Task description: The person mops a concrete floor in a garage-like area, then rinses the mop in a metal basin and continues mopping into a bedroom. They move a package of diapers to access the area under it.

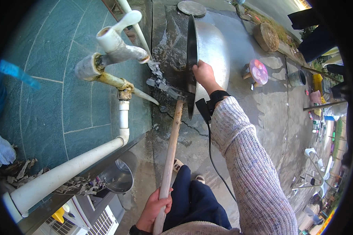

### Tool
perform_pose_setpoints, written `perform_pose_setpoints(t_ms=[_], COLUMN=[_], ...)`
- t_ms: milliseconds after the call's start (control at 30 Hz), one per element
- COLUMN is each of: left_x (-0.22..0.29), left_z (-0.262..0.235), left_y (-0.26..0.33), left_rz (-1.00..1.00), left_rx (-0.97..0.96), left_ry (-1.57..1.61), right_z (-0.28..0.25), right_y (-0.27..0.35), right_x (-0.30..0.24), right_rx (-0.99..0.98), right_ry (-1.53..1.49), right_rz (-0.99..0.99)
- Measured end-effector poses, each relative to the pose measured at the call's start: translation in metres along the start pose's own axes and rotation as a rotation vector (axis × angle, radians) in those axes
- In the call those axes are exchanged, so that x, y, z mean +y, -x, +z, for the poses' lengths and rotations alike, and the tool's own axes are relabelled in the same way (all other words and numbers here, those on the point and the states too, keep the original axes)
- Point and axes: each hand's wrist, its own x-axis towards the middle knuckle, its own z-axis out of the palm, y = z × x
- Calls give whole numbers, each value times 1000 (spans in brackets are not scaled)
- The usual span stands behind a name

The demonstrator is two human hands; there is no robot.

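My right hand grips the rim of a large silver metal basin, which is tipped on its side with its opening to the left. Closed around a long wooden handle is my left hand, low in the view. At its far end the handle meets a narrow grey metal head, near the basin's rim; the tool's exact kind is unclear. Water pours from a worn tap beside this head and splashes on the wet concrete.
White pipes run along the teal tiled wall at left. A metal pot lies below them. To the right are a small round stool, a wicker basket and a bucket. A round lid lies far ahead.
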Motion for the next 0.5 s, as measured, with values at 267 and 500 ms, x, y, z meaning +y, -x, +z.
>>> perform_pose_setpoints(t_ms=[267, 500], left_x=[2, -7], left_z=[10, 42], left_y=[0, -6], left_rz=[27, 81], left_rx=[67, 116], left_ry=[-32, 29], right_z=[-42, -101], right_y=[-8, 34], right_x=[47, 177], right_rx=[-12, 36], right_ry=[149, 123], right_rz=[130, 345])
